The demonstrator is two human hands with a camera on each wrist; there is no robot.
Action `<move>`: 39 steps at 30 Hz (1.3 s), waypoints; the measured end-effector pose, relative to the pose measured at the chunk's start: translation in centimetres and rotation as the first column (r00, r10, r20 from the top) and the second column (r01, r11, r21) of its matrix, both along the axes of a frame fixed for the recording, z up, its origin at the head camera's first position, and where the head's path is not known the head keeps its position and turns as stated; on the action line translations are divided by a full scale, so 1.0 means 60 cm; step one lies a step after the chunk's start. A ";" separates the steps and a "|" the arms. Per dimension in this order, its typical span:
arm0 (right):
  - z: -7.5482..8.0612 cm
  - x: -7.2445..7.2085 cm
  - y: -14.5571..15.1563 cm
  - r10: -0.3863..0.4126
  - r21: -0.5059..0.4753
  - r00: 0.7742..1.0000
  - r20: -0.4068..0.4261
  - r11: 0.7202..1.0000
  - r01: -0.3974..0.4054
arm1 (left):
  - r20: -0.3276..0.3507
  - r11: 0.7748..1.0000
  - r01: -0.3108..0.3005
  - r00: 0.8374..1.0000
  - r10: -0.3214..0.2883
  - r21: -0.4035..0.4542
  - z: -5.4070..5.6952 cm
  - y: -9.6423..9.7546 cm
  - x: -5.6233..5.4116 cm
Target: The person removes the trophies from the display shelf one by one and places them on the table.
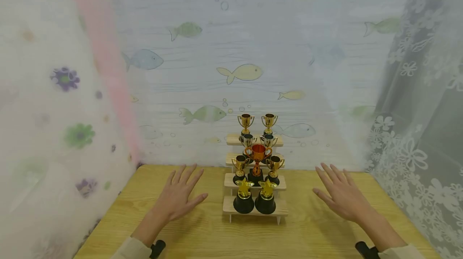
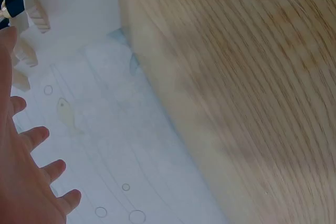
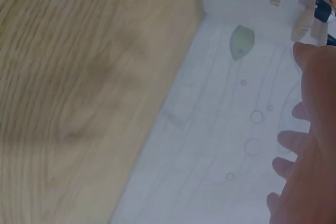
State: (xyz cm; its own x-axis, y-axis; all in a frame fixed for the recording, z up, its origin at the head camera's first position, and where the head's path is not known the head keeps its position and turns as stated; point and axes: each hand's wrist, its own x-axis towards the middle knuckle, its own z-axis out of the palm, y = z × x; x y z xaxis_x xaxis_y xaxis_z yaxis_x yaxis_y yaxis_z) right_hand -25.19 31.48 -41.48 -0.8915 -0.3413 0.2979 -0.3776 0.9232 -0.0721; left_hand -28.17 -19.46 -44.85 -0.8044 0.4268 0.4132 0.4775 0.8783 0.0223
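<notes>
Wooden tiered stand bearing trophies | between the hands, both outspread, holding nothing | fish-patterned cloth behind

Right grip spreads 5 digits before printed cloth; tabletop and part-seen stand show.

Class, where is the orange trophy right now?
In the head view, the orange trophy stands just right of centre, between two gold cups on the second-lowest wooden step.
</notes>
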 end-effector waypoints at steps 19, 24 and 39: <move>-0.006 0.009 -0.024 0.049 -0.086 0.999 0.011 0.995 -0.048 | 0.016 0.997 0.035 0.999 -0.036 0.068 0.001 0.021 0.010; -0.009 0.010 -0.032 0.062 -0.085 0.998 -0.010 0.994 -0.063 | 0.013 0.996 0.044 0.999 -0.046 0.081 0.002 0.024 0.014; -0.017 0.011 -0.053 0.088 -0.093 0.994 -0.058 0.991 -0.093 | 0.036 0.986 0.072 0.996 -0.078 0.151 0.003 0.035 0.022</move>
State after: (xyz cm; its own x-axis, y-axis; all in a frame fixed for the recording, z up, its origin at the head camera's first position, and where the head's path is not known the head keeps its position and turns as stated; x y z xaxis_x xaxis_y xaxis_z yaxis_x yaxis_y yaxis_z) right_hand -24.51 28.33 -42.47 -0.8402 -0.3879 0.3790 -0.4650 0.8749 -0.1355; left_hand -26.84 -17.35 -44.68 -0.7903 0.4223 0.4440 0.5377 0.8253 0.1722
